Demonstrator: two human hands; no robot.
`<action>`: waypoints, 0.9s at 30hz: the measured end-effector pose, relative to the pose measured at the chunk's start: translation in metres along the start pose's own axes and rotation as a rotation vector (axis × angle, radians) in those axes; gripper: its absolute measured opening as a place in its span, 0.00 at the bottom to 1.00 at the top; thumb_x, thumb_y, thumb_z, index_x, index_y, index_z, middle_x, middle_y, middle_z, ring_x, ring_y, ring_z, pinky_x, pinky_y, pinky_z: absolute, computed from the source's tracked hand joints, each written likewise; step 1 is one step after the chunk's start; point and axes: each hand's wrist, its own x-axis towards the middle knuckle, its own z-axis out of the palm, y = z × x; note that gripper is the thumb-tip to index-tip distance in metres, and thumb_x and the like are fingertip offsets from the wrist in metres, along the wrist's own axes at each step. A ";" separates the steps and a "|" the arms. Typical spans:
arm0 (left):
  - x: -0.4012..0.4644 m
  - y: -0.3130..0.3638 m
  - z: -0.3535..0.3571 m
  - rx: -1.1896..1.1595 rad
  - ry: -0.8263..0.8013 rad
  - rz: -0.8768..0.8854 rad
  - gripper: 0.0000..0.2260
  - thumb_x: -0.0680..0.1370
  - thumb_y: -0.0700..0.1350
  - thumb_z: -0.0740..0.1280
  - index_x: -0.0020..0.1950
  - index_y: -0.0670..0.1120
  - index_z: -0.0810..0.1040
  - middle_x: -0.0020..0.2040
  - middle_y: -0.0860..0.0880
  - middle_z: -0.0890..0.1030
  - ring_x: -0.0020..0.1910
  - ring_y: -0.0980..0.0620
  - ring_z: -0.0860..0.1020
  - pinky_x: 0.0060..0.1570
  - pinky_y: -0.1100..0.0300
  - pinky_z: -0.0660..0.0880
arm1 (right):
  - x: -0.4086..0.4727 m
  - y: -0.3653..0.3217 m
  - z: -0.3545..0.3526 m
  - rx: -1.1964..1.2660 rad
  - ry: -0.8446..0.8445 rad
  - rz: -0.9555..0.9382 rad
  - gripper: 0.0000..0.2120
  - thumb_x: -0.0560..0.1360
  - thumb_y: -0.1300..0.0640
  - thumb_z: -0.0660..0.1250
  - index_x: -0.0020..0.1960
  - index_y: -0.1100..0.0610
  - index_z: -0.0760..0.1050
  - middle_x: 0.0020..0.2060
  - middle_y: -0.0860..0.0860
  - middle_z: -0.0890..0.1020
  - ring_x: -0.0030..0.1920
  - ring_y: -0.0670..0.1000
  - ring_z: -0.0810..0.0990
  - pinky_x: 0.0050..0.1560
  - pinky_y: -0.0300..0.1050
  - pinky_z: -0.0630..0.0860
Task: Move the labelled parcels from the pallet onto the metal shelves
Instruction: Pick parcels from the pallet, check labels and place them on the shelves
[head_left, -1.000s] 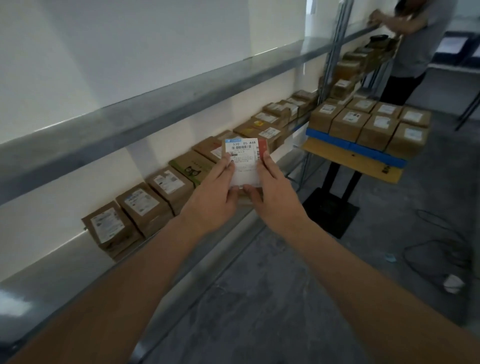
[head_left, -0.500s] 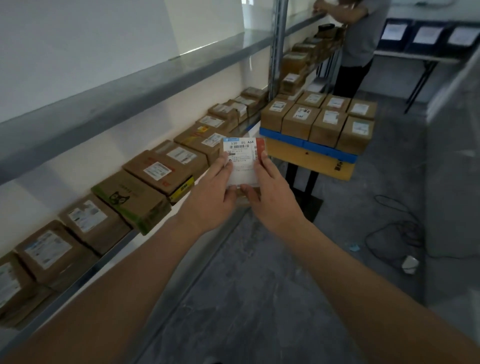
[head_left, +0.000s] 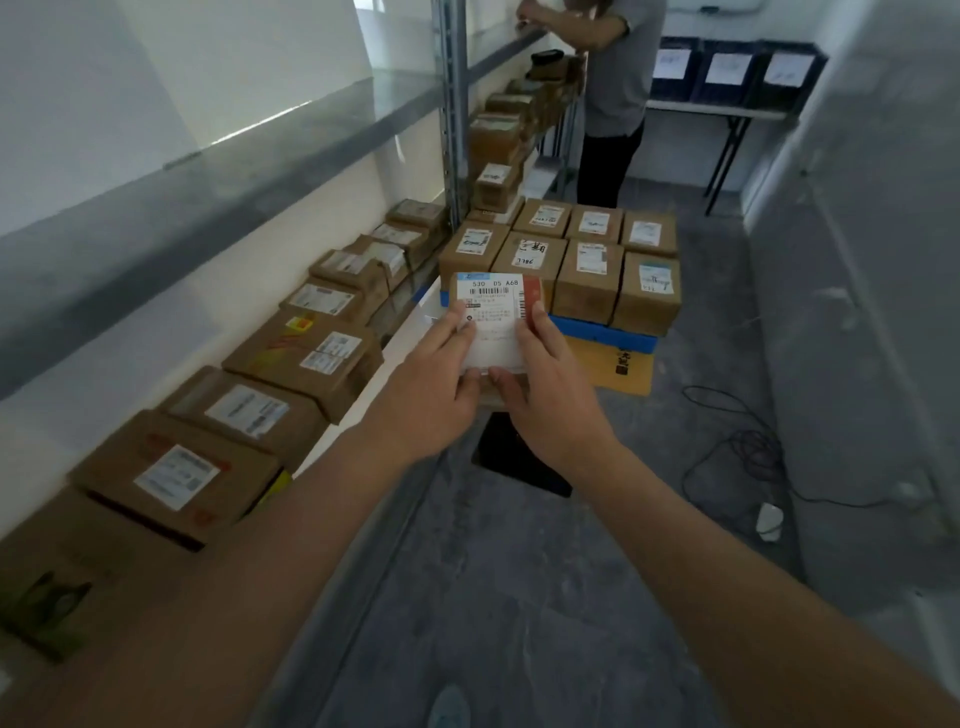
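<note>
Above the floor beside the lower shelf (head_left: 358, 410), both hands gripped one labelled parcel (head_left: 492, 321): the left hand (head_left: 434, 384) clasped its left edge, the right hand (head_left: 548, 387) its right edge, thumbs on the white label. Brown parcels (head_left: 306, 353) lined the shelf along the wall. More stood packed together on the pallet (head_left: 605, 332) just beyond the held one.

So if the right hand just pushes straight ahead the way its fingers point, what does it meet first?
Probably the parcels stacked on the pallet; the right hand, holding the labelled parcel, points at them, though depth is unclear.
</note>
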 end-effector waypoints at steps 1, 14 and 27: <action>0.017 -0.007 0.002 0.003 -0.008 0.012 0.27 0.84 0.46 0.63 0.80 0.39 0.62 0.84 0.46 0.54 0.81 0.48 0.56 0.78 0.53 0.60 | 0.015 0.004 0.002 -0.016 0.012 0.011 0.32 0.83 0.49 0.62 0.81 0.60 0.56 0.82 0.53 0.50 0.80 0.52 0.54 0.73 0.40 0.57; 0.195 -0.057 0.034 -0.020 -0.132 0.120 0.27 0.84 0.50 0.62 0.81 0.42 0.61 0.84 0.51 0.52 0.79 0.47 0.61 0.74 0.47 0.68 | 0.164 0.063 0.015 -0.048 0.065 0.174 0.31 0.84 0.48 0.61 0.81 0.59 0.55 0.82 0.51 0.48 0.80 0.53 0.54 0.73 0.46 0.65; 0.375 -0.077 0.099 -0.036 -0.117 0.041 0.27 0.84 0.46 0.64 0.81 0.40 0.62 0.84 0.49 0.54 0.81 0.49 0.56 0.75 0.58 0.63 | 0.334 0.184 0.024 0.038 0.015 0.113 0.29 0.84 0.49 0.61 0.80 0.59 0.59 0.82 0.51 0.49 0.80 0.53 0.54 0.74 0.52 0.67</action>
